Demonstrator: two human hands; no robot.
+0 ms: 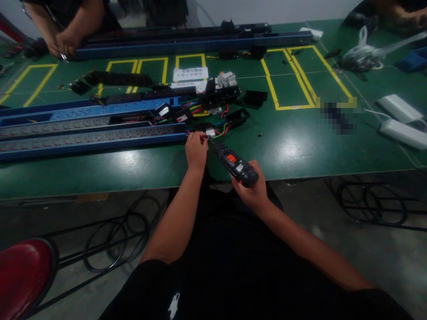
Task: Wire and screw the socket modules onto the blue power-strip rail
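My right hand is wrapped round a black electric screwdriver with an orange switch. Its bit points up and left, to the fingertips of my left hand. Those fingers are pinched at the wired end of the nearest power strip, a long blue rail with a row of sockets. What they pinch is too small to make out. Beside them lie a white module and red, green and yellow wires that run to a black end housing.
More blue strips lie behind, with loose housings and white breakers. Across the green table, a co-worker's hands work at another long rail. White adapters lie at right; a red stool stands lower left.
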